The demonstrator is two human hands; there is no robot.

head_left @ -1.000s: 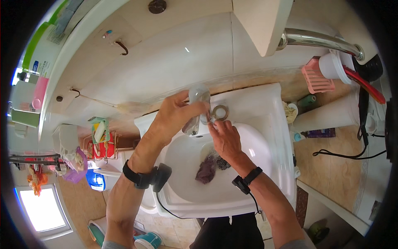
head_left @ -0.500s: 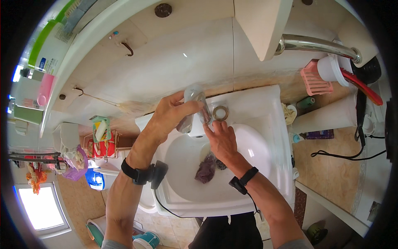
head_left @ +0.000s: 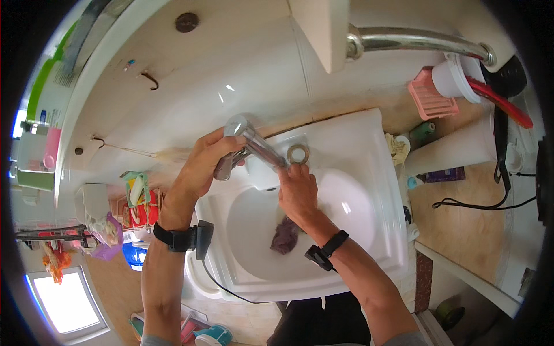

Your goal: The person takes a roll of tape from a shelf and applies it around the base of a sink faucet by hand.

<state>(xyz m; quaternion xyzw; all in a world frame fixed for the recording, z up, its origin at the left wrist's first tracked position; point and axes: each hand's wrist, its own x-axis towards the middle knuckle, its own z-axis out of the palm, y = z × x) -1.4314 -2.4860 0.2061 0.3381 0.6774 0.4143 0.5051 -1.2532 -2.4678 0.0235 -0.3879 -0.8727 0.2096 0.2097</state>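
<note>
My left hand (head_left: 208,153) is wrapped round a chrome faucet (head_left: 259,147), tilted so that its rounded top leans to the upper left. The faucet's lower end is over the back ledge of the white washbasin (head_left: 352,138). Right at that lower end is my right hand (head_left: 299,193), its fingers bent and bunched together; what they grip, if anything, is hidden. A brownish ring (head_left: 298,154) lies on the ledge just beyond those fingers. Inside the basin, below my right hand, is a crumpled purple cloth (head_left: 284,236).
A pink slotted soap dish (head_left: 431,98) and a white cup (head_left: 453,78) are at the upper right, under a chrome bar (head_left: 421,43). A black cable (head_left: 473,203) hangs at the right. A shelf with bottles (head_left: 43,132) runs along the left.
The faucet has tipped over to the left in my left hand, its top moving left and its lower end nearer my right fingers. The whole view has shifted a little.
</note>
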